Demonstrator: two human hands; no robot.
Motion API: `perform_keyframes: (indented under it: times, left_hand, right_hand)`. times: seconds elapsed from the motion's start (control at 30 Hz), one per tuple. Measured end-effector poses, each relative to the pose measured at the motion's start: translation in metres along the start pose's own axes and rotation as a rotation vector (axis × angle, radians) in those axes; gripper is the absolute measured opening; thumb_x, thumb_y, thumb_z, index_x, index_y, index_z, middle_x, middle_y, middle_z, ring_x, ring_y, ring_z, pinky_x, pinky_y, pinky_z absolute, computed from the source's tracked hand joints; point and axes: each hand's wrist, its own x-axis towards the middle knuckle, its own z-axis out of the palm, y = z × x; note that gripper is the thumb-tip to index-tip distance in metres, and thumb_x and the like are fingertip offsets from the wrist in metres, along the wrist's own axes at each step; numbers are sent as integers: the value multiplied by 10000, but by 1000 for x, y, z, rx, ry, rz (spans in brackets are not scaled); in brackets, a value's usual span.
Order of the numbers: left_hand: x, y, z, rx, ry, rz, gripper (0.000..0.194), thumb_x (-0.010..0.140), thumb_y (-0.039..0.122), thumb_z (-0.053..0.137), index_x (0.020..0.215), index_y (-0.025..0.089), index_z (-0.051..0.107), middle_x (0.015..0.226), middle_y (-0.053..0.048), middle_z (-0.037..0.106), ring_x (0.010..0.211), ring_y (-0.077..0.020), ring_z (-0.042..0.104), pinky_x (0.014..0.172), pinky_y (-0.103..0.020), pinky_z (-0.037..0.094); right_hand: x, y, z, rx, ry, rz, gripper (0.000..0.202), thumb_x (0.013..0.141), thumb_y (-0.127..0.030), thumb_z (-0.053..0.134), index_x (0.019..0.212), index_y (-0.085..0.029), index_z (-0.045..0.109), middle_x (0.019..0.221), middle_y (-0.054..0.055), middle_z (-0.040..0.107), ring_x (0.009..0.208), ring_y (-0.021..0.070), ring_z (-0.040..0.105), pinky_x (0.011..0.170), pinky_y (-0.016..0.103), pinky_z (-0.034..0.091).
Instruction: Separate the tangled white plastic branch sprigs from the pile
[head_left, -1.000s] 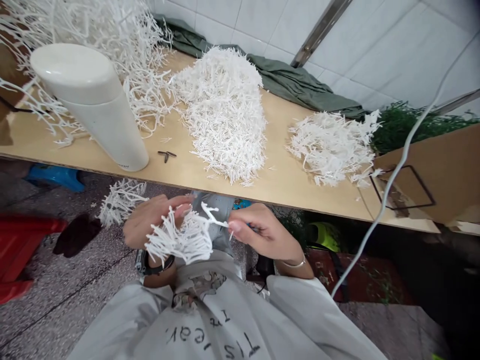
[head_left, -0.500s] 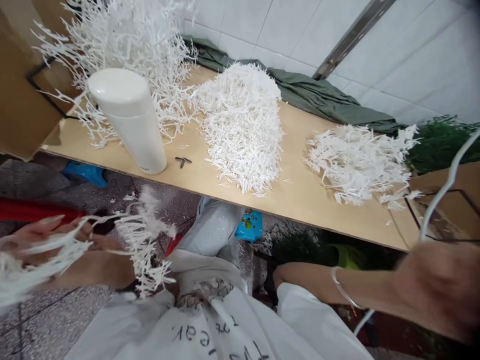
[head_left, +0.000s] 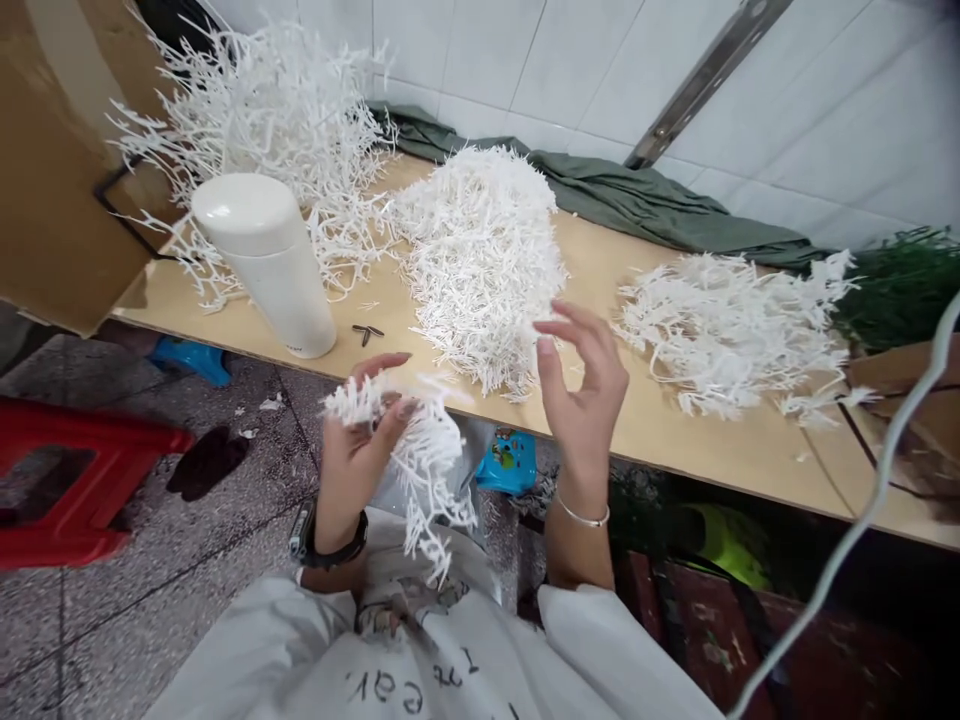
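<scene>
- Left hand (head_left: 358, 450) grips white sprig bunch (head_left: 420, 455); bunch hangs down, long axis roughly vertical.
- Right hand (head_left: 583, 395) open, empty, nearer middle pile (head_left: 484, 255), which lies just up-left; contact unclear.

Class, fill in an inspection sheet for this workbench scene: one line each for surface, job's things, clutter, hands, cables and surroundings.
Surface: pale wooden bench top, along a white tiled wall.
Job's things: bunch of white plastic sprigs in the left hand; middle heap of short white sprigs; right heap; branching white sprigs at the back left.
Clutter: white cylindrical flask, upright; small dark pieces beside it; green cloth by the wall.
Hands: left hand closed on the bunch; right hand open, holding nothing.
Cables: white cord hanging at the right.
Surroundings: red stool, speckled floor, cardboard at the left.
</scene>
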Motion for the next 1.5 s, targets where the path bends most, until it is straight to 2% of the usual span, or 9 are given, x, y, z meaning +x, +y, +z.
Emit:
perform_keyframes:
  times: [0.1, 0.3, 0.47, 0.6, 0.93, 1.03, 1.27, 1.4, 1.5]
  left_hand:
    - [1, -7, 5, -9, -147, -3, 526, 815, 491, 591, 1289, 272, 527, 1116, -52, 593, 948, -184, 550, 877, -294, 418]
    - [4, -27, 18, -229, -363, -125, 754, 801, 714, 377, 1404, 261, 373, 669, 4, 546, 610, -173, 470, 649, -326, 413]
    - [-4, -20, 22, -221, -406, -192, 575, 858, 549, 486, 1361, 274, 442, 766, -5, 587, 681, -157, 517, 706, -302, 435]
    - [-9, -12, 22, -214, -382, -178, 394, 823, 299, 636, 1212, 266, 584, 1018, -28, 632, 923, -149, 569, 878, -272, 435]
    - [-8, -7, 27, -369, -312, -348, 272, 729, 306, 725, 976, 204, 679, 764, 3, 590, 569, -61, 476, 513, -188, 385]
    - [-9, -12, 33, -455, -287, -430, 307, 769, 472, 644, 908, 198, 639, 631, 21, 497, 454, -65, 360, 415, -221, 319]
    - [-3, -21, 38, -325, -389, -457, 535, 773, 675, 482, 687, 176, 655, 527, -40, 530, 427, -117, 430, 343, -259, 323]
    - [-6, -21, 39, -289, -475, -435, 385, 703, 520, 674, 563, 172, 590, 515, -10, 528, 448, -105, 439, 402, -255, 353]
    - [-9, -17, 42, -141, -361, -299, 350, 813, 437, 592, 574, 182, 576, 549, -5, 541, 481, -109, 451, 477, -270, 376]
  right_hand:
    - [-22, -28, -8, 290, -153, 16, 189, 906, -246, 470, 921, -217, 656, 981, 41, 683, 982, 170, 629, 881, 371, 496]
    - [-52, -49, -4, 332, -128, -33, 427, 777, -344, 663, 1170, -205, 572, 1156, 79, 617, 1116, 217, 564, 975, 423, 453]
    - [-65, -48, 10, 189, -45, 14, 385, 770, -155, 665, 1140, -218, 581, 1117, 50, 628, 1077, 164, 578, 955, 367, 472]
    - [-72, -44, 12, 186, 121, 159, 118, 811, -130, 606, 885, -208, 654, 898, 1, 636, 887, 121, 607, 811, 294, 497]
    - [-83, -40, 7, 390, 83, 365, 110, 853, -250, 572, 756, -198, 581, 643, -33, 538, 577, 93, 488, 561, 236, 408]
    - [-79, -39, 12, 471, 125, 271, 93, 859, -241, 561, 774, -217, 591, 690, -24, 551, 639, 103, 525, 592, 244, 432]
    - [-76, -27, 15, 507, 4, -41, 160, 852, -211, 557, 883, -304, 683, 1051, 9, 604, 960, 168, 557, 788, 360, 473]
    - [-83, -25, 18, 442, 14, 58, 101, 839, -260, 568, 881, -269, 659, 1093, 41, 546, 879, 161, 512, 751, 348, 446]
    - [-87, -29, 22, 523, 168, 224, 221, 866, -394, 502, 1010, -239, 566, 969, 42, 514, 765, 134, 467, 693, 303, 418]
